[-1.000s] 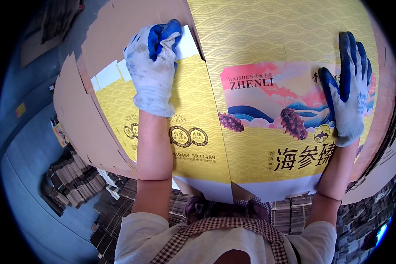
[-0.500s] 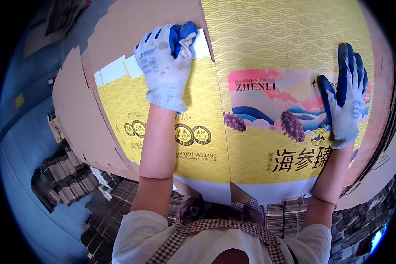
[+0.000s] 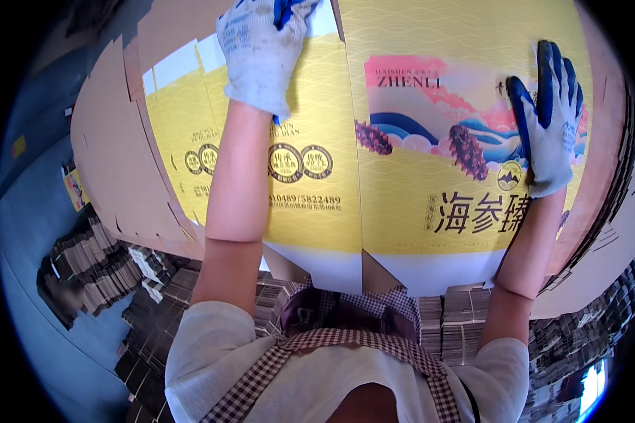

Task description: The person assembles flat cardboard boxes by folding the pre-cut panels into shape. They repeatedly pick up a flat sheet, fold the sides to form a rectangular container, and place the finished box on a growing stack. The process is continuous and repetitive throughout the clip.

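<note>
A yellow printed cardboard box blank (image 3: 317,218) lies flat before me, with white edges and a pink-and-blue picture panel on its right half. My left hand (image 3: 264,53), in a white glove with blue palm and fingertips, is at the blank's far white edge. Its fingers are curled closed; the top frame edge cuts off part of them, and what they hold, if anything, is hidden. My right hand (image 3: 554,120), gloved alike, rests flat on the right side of the picture panel, fingers stretched and thumb apart.
Plain brown cardboard sheets (image 3: 109,155) lie under and left of the blank. Bundled stacks of dark cardboard (image 3: 95,264) stand on the floor at lower left, and more stacks (image 3: 462,328) sit below the near edge. A blue-grey floor (image 3: 32,225) shows at left.
The blank and both my hands sit higher in the picture than before. My left hand is now partly past the top edge. Both hands keep about the same pose on the blank.
</note>
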`<state>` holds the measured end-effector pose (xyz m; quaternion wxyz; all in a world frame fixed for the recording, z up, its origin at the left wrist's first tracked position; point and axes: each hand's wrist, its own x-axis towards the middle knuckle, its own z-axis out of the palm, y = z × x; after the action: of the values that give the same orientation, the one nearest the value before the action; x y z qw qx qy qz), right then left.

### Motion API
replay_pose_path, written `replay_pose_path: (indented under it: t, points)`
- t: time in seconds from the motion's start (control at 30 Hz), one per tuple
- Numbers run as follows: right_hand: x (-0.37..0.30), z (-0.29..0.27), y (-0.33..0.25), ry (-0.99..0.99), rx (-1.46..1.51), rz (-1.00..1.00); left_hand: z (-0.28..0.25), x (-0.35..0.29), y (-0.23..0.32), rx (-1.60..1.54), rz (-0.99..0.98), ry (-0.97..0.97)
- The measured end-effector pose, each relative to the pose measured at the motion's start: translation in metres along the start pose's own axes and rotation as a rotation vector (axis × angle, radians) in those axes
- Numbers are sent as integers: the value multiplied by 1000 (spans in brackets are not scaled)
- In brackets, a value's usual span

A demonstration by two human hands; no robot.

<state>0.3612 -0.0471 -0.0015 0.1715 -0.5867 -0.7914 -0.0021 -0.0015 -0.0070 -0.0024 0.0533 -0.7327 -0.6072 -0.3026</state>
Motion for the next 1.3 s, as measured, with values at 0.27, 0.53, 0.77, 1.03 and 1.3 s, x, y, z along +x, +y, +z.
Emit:
replay_pose_path:
  t: [0.27, 0.53, 0.77, 1.03, 1.3]
  points:
    - [-3, 3, -7, 54, -9, -21, -7, 1, 12, -4, -10, 5]
    - [2, -21, -43, -7, -129, 109, -9, 1, 11, 22, -62, -3]
    - [-5, -1, -18, 157, 161, -68, 0, -3, 8, 41, -67, -26]
    - [-11, -11, -119, -200, 581, -369, 1, -2, -8, 78, -46, -79]
    - [14, 18, -161, -260, 366, -430, -5, -2, 1, 140, -102, -147]
